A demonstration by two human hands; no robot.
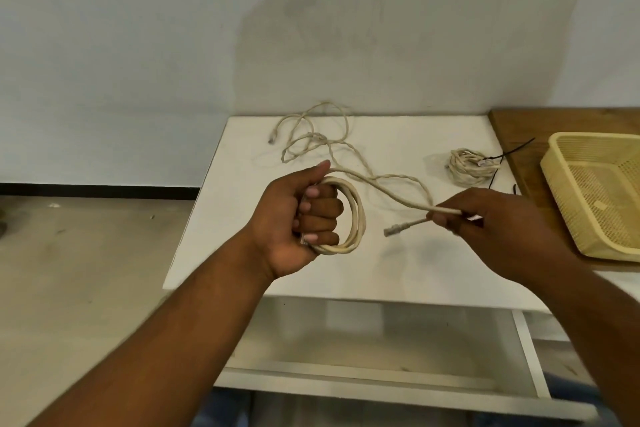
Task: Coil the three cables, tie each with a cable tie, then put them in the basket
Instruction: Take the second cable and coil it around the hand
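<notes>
My left hand (pixel 298 215) grips a coil of beige cable (pixel 356 218) above the white table (pixel 398 263). The cable's free tail runs right to my right hand (pixel 485 222), which pinches it near its plug (pixel 391 230). A second beige cable (pixel 311 135) lies loose and tangled at the table's far side. A third cable (pixel 467 166) sits coiled at the right of the table with a black cable tie (pixel 516 151) on it. The cream plastic basket (pixel 568 184) stands at the right on a wooden top.
The wooden top (pixel 509 128) adjoins the white table on the right. A wall rises just behind the table. Bare floor lies to the left, and a white lower shelf (pixel 363 350) shows under the table's near edge.
</notes>
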